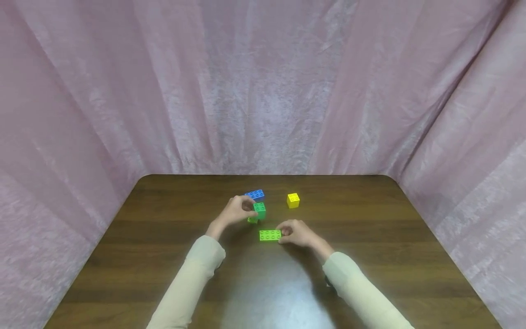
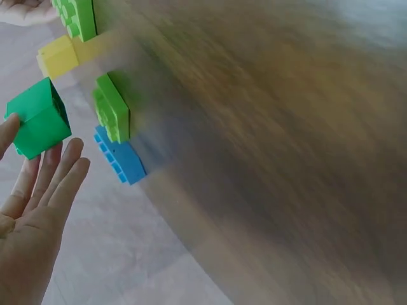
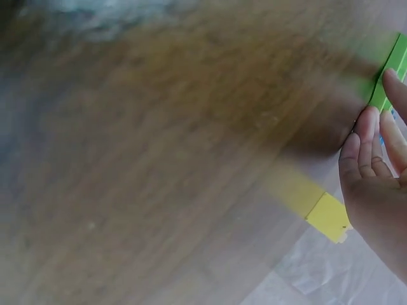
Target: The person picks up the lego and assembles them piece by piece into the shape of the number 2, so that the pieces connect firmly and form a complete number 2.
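Observation:
My left hand (image 1: pixel 234 211) pinches a dark green toy brick (image 1: pixel 259 210) between thumb and fingertips. In the left wrist view that green brick (image 2: pixel 39 121) is held up off the table, its side tilted toward the camera. A long lime green brick (image 1: pixel 270 235) lies flat, studs up, with my right hand (image 1: pixel 299 232) gripping its right end. Thumb and fingers sit on either side of this lime brick (image 3: pixel 395 67) in the right wrist view. Under the raised green brick, a second lime brick (image 1: pixel 252 220) is partly hidden; it shows better in the left wrist view.
Behind the left hand lies a blue brick (image 1: pixel 255 194), partly covered by the fingers. A yellow brick (image 1: pixel 293 200) stands on the wooden table (image 1: pixel 361 256) beyond the right hand. Pink curtains (image 1: pixel 263 91) hang around the table's far and side edges.

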Demonstrator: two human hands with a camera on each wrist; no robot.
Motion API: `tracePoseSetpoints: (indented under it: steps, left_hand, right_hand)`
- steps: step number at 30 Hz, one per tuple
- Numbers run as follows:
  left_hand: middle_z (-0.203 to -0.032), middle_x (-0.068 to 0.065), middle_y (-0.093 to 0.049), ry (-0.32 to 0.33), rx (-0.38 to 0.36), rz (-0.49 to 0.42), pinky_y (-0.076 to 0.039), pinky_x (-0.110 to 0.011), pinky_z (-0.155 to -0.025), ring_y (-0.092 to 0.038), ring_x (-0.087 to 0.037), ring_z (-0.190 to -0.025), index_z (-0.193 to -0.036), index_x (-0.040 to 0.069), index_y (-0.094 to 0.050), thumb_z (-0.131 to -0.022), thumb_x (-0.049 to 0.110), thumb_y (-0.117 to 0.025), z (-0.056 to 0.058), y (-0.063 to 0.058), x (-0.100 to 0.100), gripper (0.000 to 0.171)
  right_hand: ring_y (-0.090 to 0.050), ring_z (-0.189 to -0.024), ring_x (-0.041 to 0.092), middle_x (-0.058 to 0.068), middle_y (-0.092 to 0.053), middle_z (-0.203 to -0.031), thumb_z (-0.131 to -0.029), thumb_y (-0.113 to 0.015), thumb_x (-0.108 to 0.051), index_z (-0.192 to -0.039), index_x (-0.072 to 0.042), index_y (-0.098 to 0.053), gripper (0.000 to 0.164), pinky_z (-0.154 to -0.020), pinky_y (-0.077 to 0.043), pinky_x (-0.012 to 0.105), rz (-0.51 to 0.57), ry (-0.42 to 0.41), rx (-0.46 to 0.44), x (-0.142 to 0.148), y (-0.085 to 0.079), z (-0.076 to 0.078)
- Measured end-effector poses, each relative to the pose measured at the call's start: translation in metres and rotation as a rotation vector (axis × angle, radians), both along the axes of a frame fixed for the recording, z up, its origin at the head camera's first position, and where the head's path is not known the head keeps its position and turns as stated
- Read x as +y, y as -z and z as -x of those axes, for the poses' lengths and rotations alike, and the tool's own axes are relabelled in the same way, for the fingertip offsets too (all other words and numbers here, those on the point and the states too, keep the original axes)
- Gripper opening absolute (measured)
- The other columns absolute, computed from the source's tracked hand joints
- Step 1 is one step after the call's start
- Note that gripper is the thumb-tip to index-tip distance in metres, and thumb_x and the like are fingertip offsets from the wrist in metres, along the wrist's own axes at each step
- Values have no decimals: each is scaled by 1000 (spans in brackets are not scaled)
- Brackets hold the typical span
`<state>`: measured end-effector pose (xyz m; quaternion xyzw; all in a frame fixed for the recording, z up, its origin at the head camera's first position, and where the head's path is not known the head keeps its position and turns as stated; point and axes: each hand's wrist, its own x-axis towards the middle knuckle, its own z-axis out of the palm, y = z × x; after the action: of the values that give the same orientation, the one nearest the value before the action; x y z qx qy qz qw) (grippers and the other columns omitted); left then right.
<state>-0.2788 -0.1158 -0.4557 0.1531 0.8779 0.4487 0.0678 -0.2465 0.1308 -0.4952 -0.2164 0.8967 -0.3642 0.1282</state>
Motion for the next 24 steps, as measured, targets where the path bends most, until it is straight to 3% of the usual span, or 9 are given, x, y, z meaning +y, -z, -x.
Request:
tracePoseSetpoints:
  steps: [10, 14, 20, 24]
  left_hand:
    - [-106, -19, -72, 39, -21, -59, -60, -35, -83, -71, -27, -96, -115, -4, -62, -84, 10, -74, -22, -3, -7, 36]
    - [-108, -19, -70, 70, -24, -70, -59, -37, -86, -70, -30, -100, -112, -3, -62, -84, 11, -73, -31, -4, -6, 33]
    - [-115, -25, -66, 143, -23, -112, -60, -38, -87, -69, -39, -102, -113, -4, -59, -86, 9, -72, -40, 3, -4, 33]
    - [-115, -22, -67, 152, -42, -104, -60, -39, -87, -69, -37, -102, -113, -1, -61, -85, 10, -72, -45, 6, -1, 33]
  right_hand:
    - [-63, -89, 17, 10, -71, -97, -79, -78, -13, -110, -2, -68, 34, -82, -56, 32, 35, -5, -42, 11, 2, -7]
    - [-62, -87, 15, 9, -70, -96, -79, -77, -13, -110, -1, -68, 35, -79, -55, 27, 34, -20, -56, 13, -3, -13]
    - [-64, -86, 14, 10, -71, -96, -79, -77, -12, -110, 0, -67, 35, -77, -57, 25, 45, -46, -66, 15, -7, -24]
    - [-65, -86, 15, 12, -72, -96, -78, -77, -10, -108, 1, -67, 34, -78, -57, 23, 54, -70, -55, 15, -7, -28]
